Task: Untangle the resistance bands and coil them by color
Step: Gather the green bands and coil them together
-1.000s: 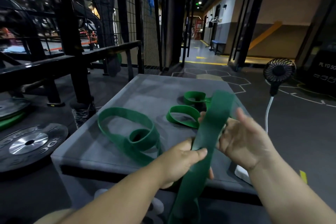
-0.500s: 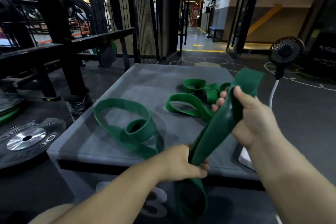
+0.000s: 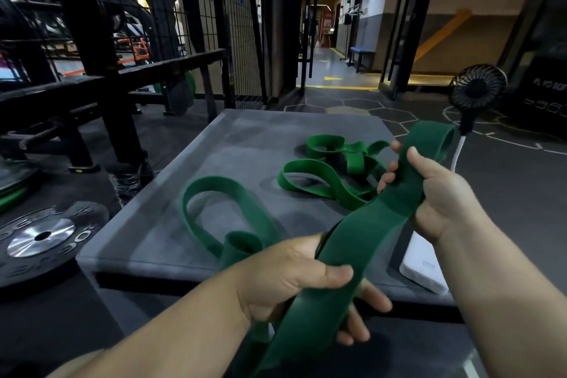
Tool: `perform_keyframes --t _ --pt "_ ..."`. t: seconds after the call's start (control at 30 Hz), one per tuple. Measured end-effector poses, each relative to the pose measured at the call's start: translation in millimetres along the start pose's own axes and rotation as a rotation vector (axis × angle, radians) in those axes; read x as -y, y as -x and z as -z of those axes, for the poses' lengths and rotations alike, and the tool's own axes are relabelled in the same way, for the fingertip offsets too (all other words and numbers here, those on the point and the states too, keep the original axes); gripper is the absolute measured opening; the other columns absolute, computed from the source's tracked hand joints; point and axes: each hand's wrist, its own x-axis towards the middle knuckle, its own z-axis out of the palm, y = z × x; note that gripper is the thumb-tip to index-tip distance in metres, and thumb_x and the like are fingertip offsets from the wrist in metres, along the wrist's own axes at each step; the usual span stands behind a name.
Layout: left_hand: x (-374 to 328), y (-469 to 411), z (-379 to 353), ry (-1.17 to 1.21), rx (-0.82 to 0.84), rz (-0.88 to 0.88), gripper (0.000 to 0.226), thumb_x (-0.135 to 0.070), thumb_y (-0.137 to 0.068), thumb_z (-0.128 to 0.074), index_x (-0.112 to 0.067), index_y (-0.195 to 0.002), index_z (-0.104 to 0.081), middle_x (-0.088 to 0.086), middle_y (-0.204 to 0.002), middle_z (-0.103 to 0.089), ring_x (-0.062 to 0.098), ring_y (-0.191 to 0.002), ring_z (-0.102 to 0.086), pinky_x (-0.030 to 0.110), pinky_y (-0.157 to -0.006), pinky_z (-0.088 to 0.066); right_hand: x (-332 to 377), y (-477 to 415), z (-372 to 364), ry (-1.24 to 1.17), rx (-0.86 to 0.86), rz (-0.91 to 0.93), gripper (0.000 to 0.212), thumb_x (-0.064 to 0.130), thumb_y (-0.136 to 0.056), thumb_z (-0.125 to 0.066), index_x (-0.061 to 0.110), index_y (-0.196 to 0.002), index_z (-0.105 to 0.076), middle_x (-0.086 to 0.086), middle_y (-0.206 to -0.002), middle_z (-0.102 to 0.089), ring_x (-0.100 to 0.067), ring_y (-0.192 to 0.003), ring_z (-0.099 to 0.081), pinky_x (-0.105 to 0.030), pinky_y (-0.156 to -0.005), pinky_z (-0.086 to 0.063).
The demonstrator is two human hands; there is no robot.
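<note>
While my left hand (image 3: 294, 279) grips the wide dark green band (image 3: 362, 242) low and my right hand (image 3: 435, 193) clutches it near its top fold, above the grey box (image 3: 245, 138), I judge coiling is beginning, so next comes rolling it evenly.

Faint white letters, seemingly "PL YO", mark the tall black box (image 3: 547, 95) at far right; the round black weight plate's (image 3: 46, 238) raised lettering is illegible.

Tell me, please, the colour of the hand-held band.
Wide rubber band: dark green, head view.
</note>
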Motion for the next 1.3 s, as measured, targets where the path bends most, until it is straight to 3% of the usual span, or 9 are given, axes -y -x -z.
perform_keyframes --t 0.23,0.37,0.47,0.57,0.77,0.97,1.13,1.23,1.3 --pt "-9 -5 17 -0.335 -0.421 0.005 0.013 -0.012 -0.092 -0.061 -0.013 -0.104 -0.063 0.003 -0.09 -0.073 0.019 -0.081 -0.069 0.031 -0.071 -0.056 -7 9 10 0.532 0.209 -0.105 0.04 0.027 -0.055 -0.088 0.006 -0.085 -0.072 -0.007 -0.075 -0.063 -0.017 -0.058 -0.057 -0.025 -0.055 -0.051" --pt "-18 -1 26 -0.478 -0.438 0.039 0.008 -0.02 -0.091 -0.063 -0.016 -0.097 -0.066 -0.004 -0.087 -0.073 0.012 -0.082 -0.069 0.025 -0.074 -0.053 -18 20 3 0.579 0.354 -0.279 0.031 0.026 -0.072 -0.076 0.006 -0.096 -0.07 -0.014 -0.093 -0.073 -0.023 -0.078 -0.071 -0.03 -0.066 -0.059" --pt "-15 -5 28 -0.454 -0.452 0.079 0.004 -0.018 -0.092 -0.06 -0.016 -0.095 -0.062 -0.008 -0.074 -0.071 0.006 -0.072 -0.066 0.019 -0.064 -0.051 -26 24 4 0.601 0.493 -0.341 0.062 0.043 -0.059 -0.087 0.009 -0.108 -0.067 -0.011 -0.103 -0.074 -0.023 -0.092 -0.071 -0.03 -0.073 -0.057" --pt "-16 -4 29 -0.486 -0.484 0.047 0.025 -0.025 -0.088 -0.066 -0.025 -0.112 -0.064 -0.014 -0.101 -0.072 0.0 -0.094 -0.066 0.013 -0.079 -0.05 -37 25 3 0.655 0.675 -0.296 0.096 0.043 -0.043 -0.096 0.011 -0.125 -0.057 -0.01 -0.119 -0.069 -0.025 -0.112 -0.065 -0.031 -0.088 -0.054" --pt "-16 -8 34 -0.387 -0.629 -0.061 0.045 -0.041 -0.076 -0.071 -0.004 -0.101 -0.069 0.014 -0.104 -0.072 0.026 -0.099 -0.068 0.044 -0.099 -0.047 -50 23 -6 0.632 0.633 -0.157 0.076 0.04 -0.043 -0.096 0.002 -0.105 -0.071 -0.026 -0.114 -0.065 -0.036 -0.105 -0.059 -0.046 -0.098 -0.046" --pt "-11 3 44 -0.442 -0.448 0.088 0.047 -0.017 -0.081 -0.07 -0.015 -0.126 -0.055 0.004 -0.116 -0.069 0.02 -0.107 -0.066 0.034 -0.094 -0.052 -31 8 5 0.397 0.428 -0.001 0.07 0.035 -0.026 -0.099 0.01 -0.088 -0.077 -0.016 -0.094 -0.072 -0.031 -0.088 -0.068 -0.041 -0.083 -0.055" --pt "-17 3 38 -0.814 -0.753 0.099 0.047 -0.025 -0.093 -0.062 -0.034 -0.135 -0.042 -0.016 -0.126 -0.054 0.007 -0.117 -0.054 0.024 -0.102 -0.04 -18 4 15 0.416 0.328 -0.042 0.072 0.041 -0.021 -0.098 0.009 -0.081 -0.076 -0.015 -0.085 -0.071 -0.029 -0.078 -0.068 -0.039 -0.075 -0.055" --pt "-20 2 46 -0.803 -0.953 -0.032 0.023 -0.024 -0.098 -0.051 -0.031 -0.121 -0.054 -0.007 -0.114 -0.065 0.012 -0.107 -0.062 0.033 -0.097 -0.048 -10 11 16 0.394 0.337 -0.112 0.028 0.039 -0.053 -0.088 0.018 -0.068 -0.079 -0.005 -0.073 -0.068 -0.017 -0.063 -0.066 -0.029 -0.062 -0.055" --pt "-20 1 50 -0.697 -1.039 -0.107 0.024 -0.018 -0.1 -0.046 -0.024 -0.12 -0.057 -0.004 -0.103 -0.069 0.011 -0.099 -0.066 0.036 -0.095 -0.052 -5 16 17 0.4 0.317 -0.151 0.026 0.04 -0.072 -0.068 0.018 -0.079 -0.08 -0.006 -0.08 -0.073 -0.017 -0.069 -0.07 -0.03 -0.062 -0.056"
